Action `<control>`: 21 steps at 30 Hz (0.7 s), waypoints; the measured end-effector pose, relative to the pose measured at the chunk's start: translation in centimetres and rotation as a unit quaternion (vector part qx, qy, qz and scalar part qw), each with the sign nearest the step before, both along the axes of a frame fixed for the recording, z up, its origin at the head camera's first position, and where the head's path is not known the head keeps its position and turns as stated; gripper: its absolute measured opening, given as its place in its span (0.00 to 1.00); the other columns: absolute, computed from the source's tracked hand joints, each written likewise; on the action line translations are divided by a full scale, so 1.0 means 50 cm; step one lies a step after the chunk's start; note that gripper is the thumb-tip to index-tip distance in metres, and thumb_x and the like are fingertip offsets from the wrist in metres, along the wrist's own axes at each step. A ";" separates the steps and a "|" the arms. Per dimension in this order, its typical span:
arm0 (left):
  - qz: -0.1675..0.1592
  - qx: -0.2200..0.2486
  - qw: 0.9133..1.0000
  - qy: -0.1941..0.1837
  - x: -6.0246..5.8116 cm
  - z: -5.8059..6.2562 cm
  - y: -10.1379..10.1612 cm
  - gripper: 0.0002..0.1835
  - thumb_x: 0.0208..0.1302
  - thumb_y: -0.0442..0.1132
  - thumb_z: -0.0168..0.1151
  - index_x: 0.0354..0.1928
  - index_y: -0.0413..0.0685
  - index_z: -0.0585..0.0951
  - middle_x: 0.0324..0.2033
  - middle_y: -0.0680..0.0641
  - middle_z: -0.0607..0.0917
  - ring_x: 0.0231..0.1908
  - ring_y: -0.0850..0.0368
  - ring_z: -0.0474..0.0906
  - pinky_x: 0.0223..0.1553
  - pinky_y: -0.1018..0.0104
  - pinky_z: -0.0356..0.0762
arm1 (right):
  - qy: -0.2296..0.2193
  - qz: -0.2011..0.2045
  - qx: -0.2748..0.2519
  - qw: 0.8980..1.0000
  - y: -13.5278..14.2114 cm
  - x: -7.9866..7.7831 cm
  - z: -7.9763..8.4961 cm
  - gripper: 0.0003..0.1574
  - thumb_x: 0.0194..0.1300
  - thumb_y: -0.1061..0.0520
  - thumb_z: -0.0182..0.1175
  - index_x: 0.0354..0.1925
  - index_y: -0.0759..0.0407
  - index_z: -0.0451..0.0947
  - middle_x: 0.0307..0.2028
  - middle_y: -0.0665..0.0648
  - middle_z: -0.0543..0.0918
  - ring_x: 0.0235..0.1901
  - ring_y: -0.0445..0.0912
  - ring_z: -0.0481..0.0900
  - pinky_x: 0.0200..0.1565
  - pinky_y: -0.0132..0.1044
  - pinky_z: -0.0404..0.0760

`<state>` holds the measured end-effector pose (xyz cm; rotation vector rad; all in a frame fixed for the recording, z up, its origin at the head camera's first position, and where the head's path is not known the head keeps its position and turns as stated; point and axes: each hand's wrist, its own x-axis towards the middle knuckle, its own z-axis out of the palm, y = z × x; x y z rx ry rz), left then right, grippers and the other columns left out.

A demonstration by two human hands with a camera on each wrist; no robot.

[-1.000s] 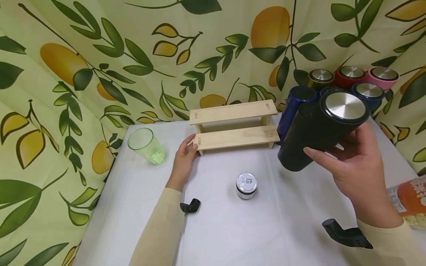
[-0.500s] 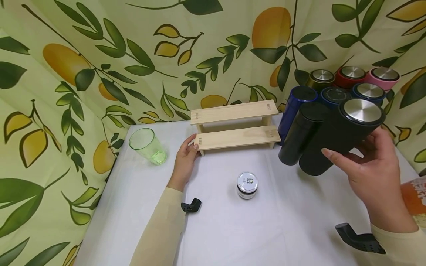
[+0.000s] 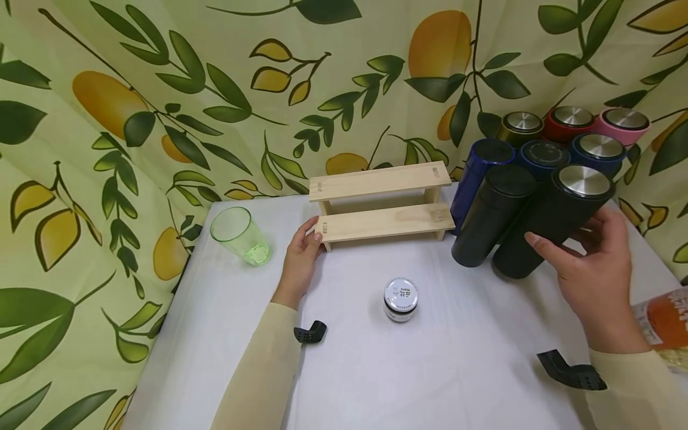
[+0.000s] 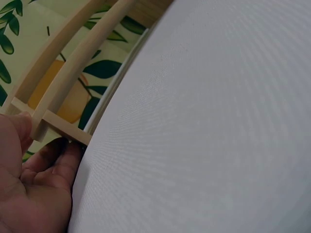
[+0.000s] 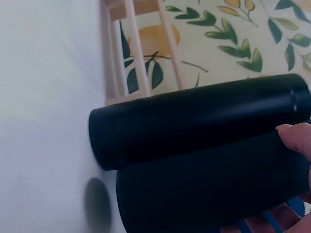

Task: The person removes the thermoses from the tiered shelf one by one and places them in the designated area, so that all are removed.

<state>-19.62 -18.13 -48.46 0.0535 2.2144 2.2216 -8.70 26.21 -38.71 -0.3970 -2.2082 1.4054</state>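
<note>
My right hand (image 3: 596, 275) grips a wide black thermos (image 3: 543, 227) with a silver lid top, thumb on the near side and fingers round the far side. In the right wrist view this thermos (image 5: 209, 189) lies along a slimmer black thermos (image 5: 194, 124), and a shadow shows by its base. The slimmer one (image 3: 491, 218) stands to its left in the head view. At the left end of a two-tier wooden rack (image 3: 384, 222), my left hand (image 3: 300, 257) holds the lower step, its thumb (image 4: 22, 126) on top and its fingers (image 4: 53, 167) by the leg.
Several more thermoses stand behind, among them a blue one (image 3: 475, 185), a red one (image 3: 568, 124) and a pink one (image 3: 622, 125). A green glass (image 3: 240, 236) is at left, a lidded jar (image 3: 401, 298) mid-table. A bottle with an orange label (image 3: 666, 322) sits at far right.
The wide black thermos has moved right and down to beside the slimmer black one, which it had mostly covered in the head view. My left hand stays on the rack.
</note>
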 end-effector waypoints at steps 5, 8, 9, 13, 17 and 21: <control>0.001 -0.003 1.000 0.004 0.000 -0.002 -0.001 0.25 0.89 0.38 0.52 0.81 0.55 0.71 0.70 0.39 0.79 0.68 0.50 0.78 0.64 0.65 0.79 | -0.025 -0.006 -0.029 0.999 0.009 -0.009 -0.018 0.52 0.68 0.62 0.78 0.80 0.39 0.64 0.62 0.40 0.72 0.60 0.38 0.72 0.59 0.23 0.76; 0.004 -0.004 1.000 0.004 0.001 -0.004 -0.001 0.25 0.88 0.38 0.53 0.81 0.55 0.71 0.70 0.40 0.79 0.68 0.50 0.78 0.64 0.64 0.79 | -0.035 -0.004 -0.031 0.999 0.010 -0.014 -0.028 0.52 0.69 0.60 0.77 0.81 0.38 0.63 0.62 0.39 0.71 0.61 0.38 0.71 0.66 0.28 0.73; 0.004 -0.004 1.000 0.003 0.001 -0.004 -0.001 0.25 0.88 0.38 0.53 0.81 0.56 0.71 0.70 0.40 0.79 0.68 0.50 0.78 0.65 0.64 0.79 | -0.033 -0.001 -0.030 0.999 0.010 -0.016 -0.032 0.52 0.69 0.61 0.76 0.81 0.39 0.63 0.62 0.40 0.71 0.62 0.39 0.71 0.68 0.30 0.72; -0.001 -0.001 1.000 0.002 0.001 -0.004 -0.001 0.25 0.88 0.39 0.53 0.81 0.55 0.71 0.70 0.40 0.79 0.68 0.50 0.78 0.65 0.65 0.78 | -0.040 0.005 -0.019 0.999 0.007 -0.017 -0.040 0.52 0.71 0.61 0.75 0.82 0.39 0.61 0.62 0.38 0.69 0.63 0.40 0.70 0.70 0.32 0.70; 0.001 -0.003 1.000 0.000 0.001 -0.003 0.000 0.25 0.88 0.40 0.53 0.81 0.56 0.71 0.70 0.40 0.79 0.68 0.50 0.78 0.65 0.65 0.78 | -0.038 0.007 -0.016 0.999 0.006 -0.018 -0.043 0.52 0.70 0.63 0.75 0.82 0.40 0.61 0.62 0.37 0.69 0.63 0.40 0.70 0.69 0.31 0.71; 0.002 -0.002 1.000 0.002 0.001 -0.003 0.000 0.25 0.88 0.39 0.53 0.82 0.55 0.71 0.70 0.39 0.79 0.69 0.48 0.78 0.66 0.63 0.78 | -0.030 0.007 -0.016 0.999 0.006 -0.020 -0.045 0.52 0.70 0.64 0.74 0.82 0.40 0.61 0.62 0.37 0.68 0.63 0.39 0.69 0.69 0.31 0.70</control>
